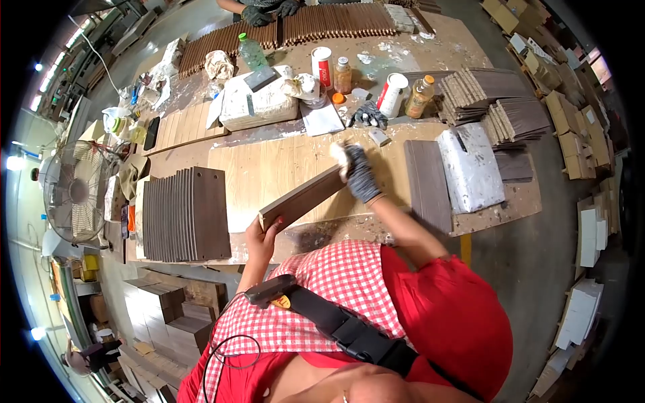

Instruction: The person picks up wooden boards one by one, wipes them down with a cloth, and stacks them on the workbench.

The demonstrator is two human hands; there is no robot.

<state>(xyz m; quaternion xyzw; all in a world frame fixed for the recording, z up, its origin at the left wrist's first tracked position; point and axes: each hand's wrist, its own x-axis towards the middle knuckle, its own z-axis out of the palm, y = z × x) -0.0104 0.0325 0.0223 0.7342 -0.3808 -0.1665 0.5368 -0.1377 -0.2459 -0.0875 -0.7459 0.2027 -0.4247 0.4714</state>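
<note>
A dark wood-grain board (304, 195) is tilted above the table, its near end gripped by my bare left hand (261, 236). My right hand (361, 174), in a grey striped glove, closes on a white cloth (338, 157) at the board's far end. The cloth seems to touch the board there. Under the board lie light wood panels (269, 164). To the left stands a row of dark boards (185, 215) packed on edge, the end one showing small holes. Right of my gloved hand is a flat dark board (428, 185), beside a white wrapped block (471, 168).
Behind the panels are a white wrapped bundle (259, 104), a green bottle (252, 52), a red-and-white can (322, 66), an amber bottle (420, 97) and a dark glove (368, 115). Stacked boards (517, 121) stand right; a fan (79, 191) is left. A gloved co-worker's hand (257, 16) shows across the table.
</note>
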